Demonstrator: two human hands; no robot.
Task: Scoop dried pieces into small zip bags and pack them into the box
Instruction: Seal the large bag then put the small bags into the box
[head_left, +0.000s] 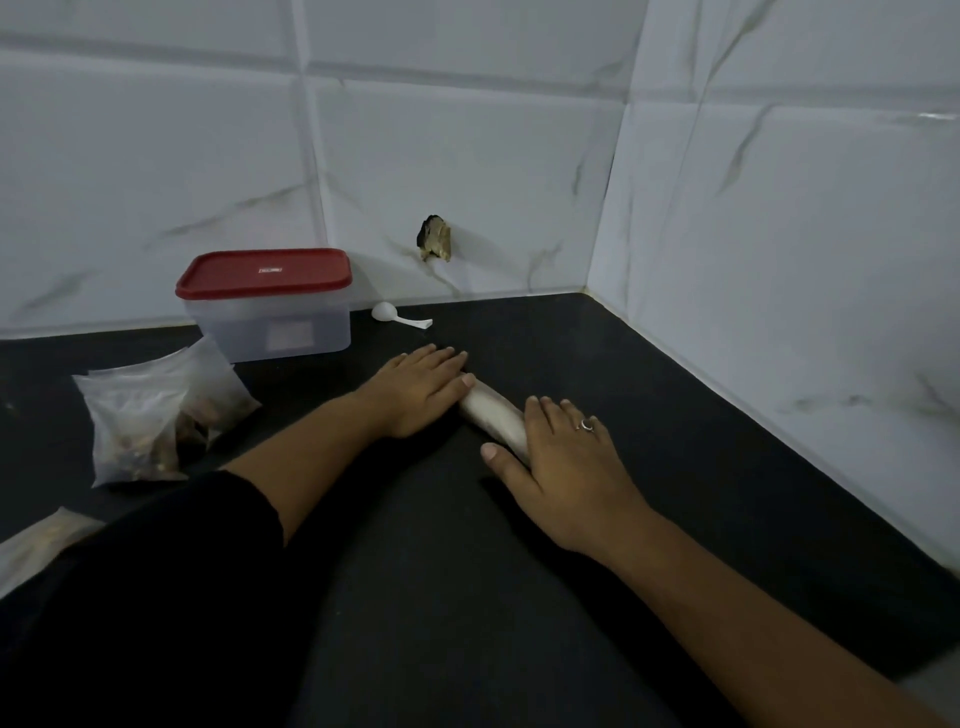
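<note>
Two white marble-look tiled walls (467, 156) met in a corner behind the black counter (649, 364). A black sleeve (156, 571) covered the person's left arm to the elbow. Against the back wall stood the clear plastic box (275, 327), its red lid (265, 273) closed. To its left, near the front, lay a small heap of zip bags (140, 415) holding brown dried pieces, and part of another bag (36, 540) showed at the left edge. In the middle of the counter the left hand (421, 389) and right hand (561, 462) lay flat, fingers straight, each pressing one end of a pale roll (493, 413); I could not tell what it was made of. A white plastic scoop (387, 312) rested just right of the box. A broken hole (435, 238) showed in the tile above it. The right hand wore a ring (587, 424).
</note>
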